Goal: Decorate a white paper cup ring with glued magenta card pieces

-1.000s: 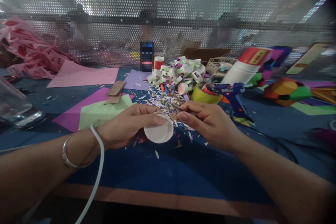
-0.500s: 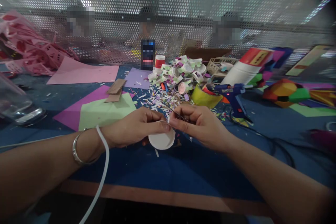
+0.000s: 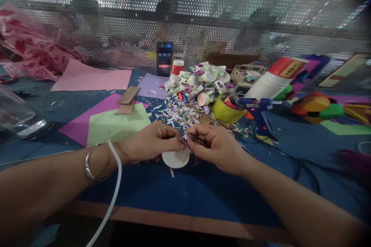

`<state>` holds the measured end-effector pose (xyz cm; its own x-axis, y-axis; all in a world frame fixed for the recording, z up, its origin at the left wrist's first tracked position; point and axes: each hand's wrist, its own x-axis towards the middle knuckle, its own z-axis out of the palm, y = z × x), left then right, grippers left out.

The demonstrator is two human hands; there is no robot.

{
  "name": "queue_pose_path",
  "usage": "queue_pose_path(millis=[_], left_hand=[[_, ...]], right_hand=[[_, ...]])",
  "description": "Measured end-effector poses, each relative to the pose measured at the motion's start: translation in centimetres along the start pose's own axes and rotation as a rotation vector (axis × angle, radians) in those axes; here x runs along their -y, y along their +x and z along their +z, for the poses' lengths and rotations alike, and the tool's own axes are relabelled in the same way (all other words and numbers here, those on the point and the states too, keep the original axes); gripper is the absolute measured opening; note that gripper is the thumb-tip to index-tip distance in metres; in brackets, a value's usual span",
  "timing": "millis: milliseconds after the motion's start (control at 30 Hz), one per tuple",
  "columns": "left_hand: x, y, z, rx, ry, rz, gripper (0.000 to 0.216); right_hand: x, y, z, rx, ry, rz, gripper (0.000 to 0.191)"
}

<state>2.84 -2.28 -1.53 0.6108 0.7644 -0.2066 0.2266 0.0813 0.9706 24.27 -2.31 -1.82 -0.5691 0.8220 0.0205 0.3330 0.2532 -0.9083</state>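
My left hand (image 3: 158,141) is closed on a white round piece (image 3: 176,158) that looks like the cut-off bottom of a paper cup, its flat face turned toward me. My right hand (image 3: 216,144) pinches a thin dark metal tool (image 3: 198,139), perhaps tweezers or small scissors; the fingers hide most of it. The tool's tip is close to the rim of the white piece, beside my left thumb. Just beyond both hands lie many paper scraps (image 3: 174,114). A heap of cut cup pieces with paper strips (image 3: 203,79) rises behind them.
A blue glue gun (image 3: 257,110) with its cable stands right of a yellow tape roll (image 3: 227,110). Stacked paper cups (image 3: 278,77) lean behind it. Green paper (image 3: 116,123), pink paper (image 3: 92,78) and a clear container (image 3: 23,115) are left. A phone (image 3: 164,58) stands at the back.
Both hands have shifted slightly down, and the white piece has moved a little left and down with my left hand. The grips look the same.
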Motion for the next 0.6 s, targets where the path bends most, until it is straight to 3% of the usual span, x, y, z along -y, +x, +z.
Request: queue_pose_path(millis=[267, 600], left_hand=[[0.4, 0.3, -0.9, -0.096, -0.214, 0.077, 0.027], [0.9, 0.8, -0.6, -0.294, -0.118, 0.220, 0.027]], right_hand=[[-0.6, 0.5, -0.9, -0.260, 0.013, -0.039, 0.011], [-0.2, 0.4, -1.3, -0.212, 0.051, -0.026, 0.024]])
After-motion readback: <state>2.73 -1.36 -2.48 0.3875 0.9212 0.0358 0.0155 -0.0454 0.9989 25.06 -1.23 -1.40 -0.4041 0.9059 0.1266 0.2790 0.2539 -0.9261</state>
